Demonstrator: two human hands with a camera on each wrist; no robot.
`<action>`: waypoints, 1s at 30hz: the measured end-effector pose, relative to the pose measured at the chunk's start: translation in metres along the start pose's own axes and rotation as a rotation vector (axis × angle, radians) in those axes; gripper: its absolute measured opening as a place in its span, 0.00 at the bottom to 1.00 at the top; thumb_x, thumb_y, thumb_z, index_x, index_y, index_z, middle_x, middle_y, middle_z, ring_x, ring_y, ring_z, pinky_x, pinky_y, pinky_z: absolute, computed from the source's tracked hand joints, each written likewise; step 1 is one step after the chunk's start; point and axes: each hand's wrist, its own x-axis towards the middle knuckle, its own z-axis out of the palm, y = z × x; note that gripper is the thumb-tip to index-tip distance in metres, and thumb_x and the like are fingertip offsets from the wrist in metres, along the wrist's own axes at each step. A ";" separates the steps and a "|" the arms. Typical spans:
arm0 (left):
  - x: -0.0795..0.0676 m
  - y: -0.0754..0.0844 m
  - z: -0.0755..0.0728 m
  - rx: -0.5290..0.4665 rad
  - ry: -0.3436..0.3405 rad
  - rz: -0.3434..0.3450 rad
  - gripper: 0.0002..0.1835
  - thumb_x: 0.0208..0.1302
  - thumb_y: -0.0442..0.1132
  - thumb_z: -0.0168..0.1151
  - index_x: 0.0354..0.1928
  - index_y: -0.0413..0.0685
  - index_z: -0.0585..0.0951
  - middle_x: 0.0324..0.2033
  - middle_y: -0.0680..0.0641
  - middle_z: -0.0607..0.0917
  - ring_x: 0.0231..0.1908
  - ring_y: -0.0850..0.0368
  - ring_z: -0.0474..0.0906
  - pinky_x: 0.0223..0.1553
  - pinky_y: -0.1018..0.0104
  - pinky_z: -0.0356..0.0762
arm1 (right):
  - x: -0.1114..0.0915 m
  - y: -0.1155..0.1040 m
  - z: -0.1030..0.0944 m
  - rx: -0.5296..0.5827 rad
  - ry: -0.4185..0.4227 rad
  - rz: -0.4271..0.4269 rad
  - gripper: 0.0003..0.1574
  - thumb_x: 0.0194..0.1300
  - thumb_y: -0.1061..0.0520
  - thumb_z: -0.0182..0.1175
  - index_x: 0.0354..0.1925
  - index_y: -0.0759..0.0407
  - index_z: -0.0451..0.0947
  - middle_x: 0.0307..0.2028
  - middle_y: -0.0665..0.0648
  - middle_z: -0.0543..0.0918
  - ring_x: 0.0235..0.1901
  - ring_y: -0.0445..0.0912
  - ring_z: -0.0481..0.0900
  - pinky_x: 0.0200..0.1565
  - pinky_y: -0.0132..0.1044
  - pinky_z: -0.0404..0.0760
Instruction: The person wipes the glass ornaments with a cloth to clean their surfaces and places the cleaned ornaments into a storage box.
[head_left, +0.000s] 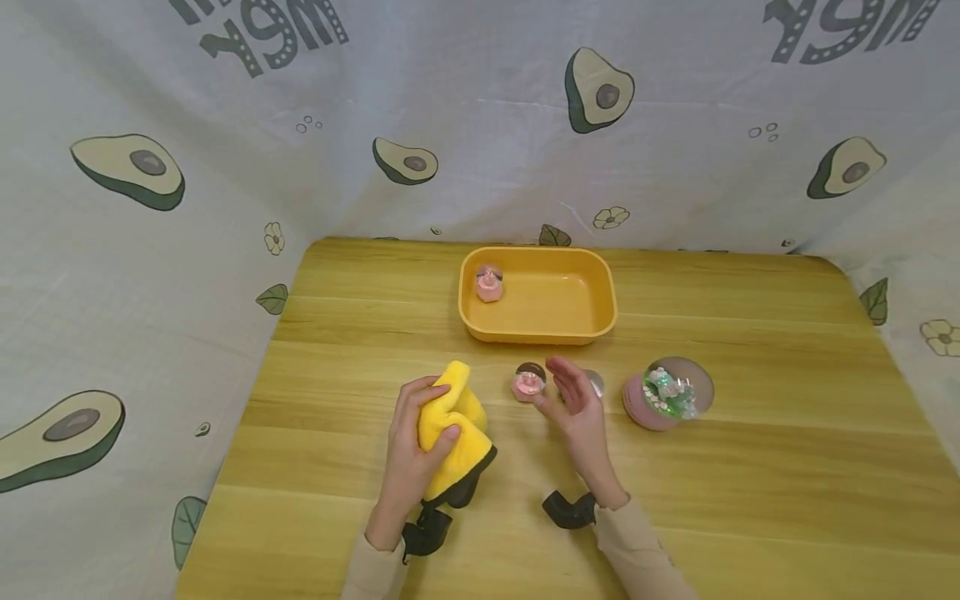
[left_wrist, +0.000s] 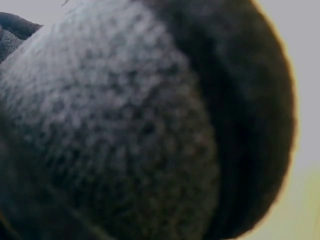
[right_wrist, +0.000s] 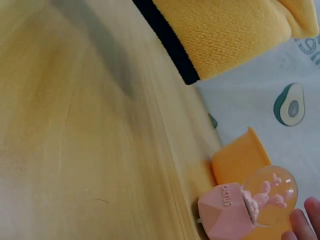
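My left hand grips a folded yellow cloth with a dark edge, raised over the wooden table. The cloth's grey side fills most of the left wrist view, blurred, hiding the fingers there. My right hand hovers with fingers loosely extended, holding nothing. Beside its fingertips stands a small snow globe with a faceted pink base; the right wrist view shows the clear dome with pink cactus shapes inside. Partly hidden behind the right hand is another small clear globe.
A yellow tray stands at the back of the table, with a small pink globe in its left end. Right of my right hand a larger snow globe with a pink base lies tilted. A patterned curtain hangs behind.
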 end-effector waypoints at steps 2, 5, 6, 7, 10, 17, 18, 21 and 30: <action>0.000 0.000 0.000 -0.004 -0.003 -0.003 0.19 0.54 0.29 0.61 0.50 0.31 0.72 0.50 0.30 0.71 0.48 0.46 0.71 0.44 0.63 0.74 | -0.001 0.003 0.001 -0.015 -0.013 -0.003 0.38 0.56 0.74 0.63 0.64 0.71 0.62 0.62 0.66 0.67 0.64 0.50 0.63 0.65 0.36 0.58; 0.000 0.000 0.000 -0.013 -0.009 -0.007 0.19 0.55 0.29 0.61 0.50 0.31 0.72 0.50 0.31 0.71 0.48 0.46 0.71 0.45 0.63 0.74 | 0.000 0.007 0.003 -0.033 -0.024 0.001 0.39 0.56 0.73 0.64 0.64 0.70 0.61 0.63 0.65 0.66 0.66 0.51 0.61 0.66 0.35 0.56; 0.000 0.000 0.000 -0.015 -0.011 -0.009 0.19 0.55 0.29 0.61 0.50 0.31 0.72 0.51 0.30 0.71 0.48 0.46 0.71 0.45 0.63 0.74 | 0.000 0.009 0.003 -0.036 -0.028 0.003 0.40 0.56 0.73 0.64 0.65 0.70 0.60 0.64 0.65 0.66 0.66 0.52 0.60 0.66 0.36 0.56; 0.000 0.000 0.001 -0.017 -0.013 -0.011 0.19 0.55 0.29 0.61 0.50 0.31 0.72 0.51 0.31 0.71 0.48 0.46 0.71 0.44 0.63 0.74 | 0.000 0.010 0.004 -0.036 -0.031 0.009 0.40 0.56 0.73 0.64 0.65 0.70 0.59 0.64 0.65 0.65 0.67 0.52 0.59 0.66 0.36 0.55; 0.000 0.000 0.001 -0.020 -0.018 -0.025 0.20 0.55 0.29 0.61 0.50 0.31 0.72 0.51 0.31 0.71 0.48 0.47 0.71 0.44 0.63 0.74 | 0.001 0.007 0.007 -0.047 -0.041 0.032 0.42 0.56 0.74 0.63 0.66 0.73 0.57 0.65 0.69 0.63 0.67 0.55 0.58 0.67 0.38 0.54; -0.001 -0.003 0.003 -0.021 -0.014 -0.029 0.20 0.55 0.29 0.61 0.50 0.33 0.73 0.51 0.32 0.71 0.48 0.45 0.71 0.46 0.62 0.74 | 0.003 0.013 0.010 -0.128 -0.040 0.089 0.42 0.58 0.70 0.63 0.67 0.72 0.57 0.66 0.67 0.63 0.68 0.54 0.57 0.66 0.36 0.55; 0.000 -0.002 0.003 -0.022 -0.014 -0.028 0.20 0.55 0.29 0.61 0.50 0.33 0.73 0.51 0.32 0.71 0.48 0.45 0.71 0.46 0.62 0.74 | 0.004 0.018 0.009 -0.138 -0.038 0.088 0.41 0.58 0.69 0.64 0.67 0.72 0.57 0.65 0.67 0.63 0.68 0.54 0.57 0.66 0.36 0.55; 0.001 0.001 0.002 -0.017 -0.014 -0.023 0.19 0.54 0.29 0.60 0.50 0.31 0.73 0.50 0.31 0.71 0.48 0.45 0.71 0.46 0.62 0.74 | 0.005 0.030 0.008 -0.150 -0.032 0.083 0.42 0.58 0.68 0.65 0.66 0.72 0.58 0.65 0.68 0.63 0.68 0.56 0.57 0.66 0.40 0.55; -0.006 -0.028 0.006 -0.006 -0.014 -0.018 0.21 0.54 0.31 0.63 0.52 0.38 0.74 0.53 0.35 0.72 0.49 0.44 0.71 0.47 0.61 0.74 | 0.007 0.035 0.012 -0.238 -0.005 0.090 0.41 0.55 0.69 0.67 0.65 0.72 0.61 0.62 0.69 0.65 0.66 0.58 0.61 0.65 0.43 0.58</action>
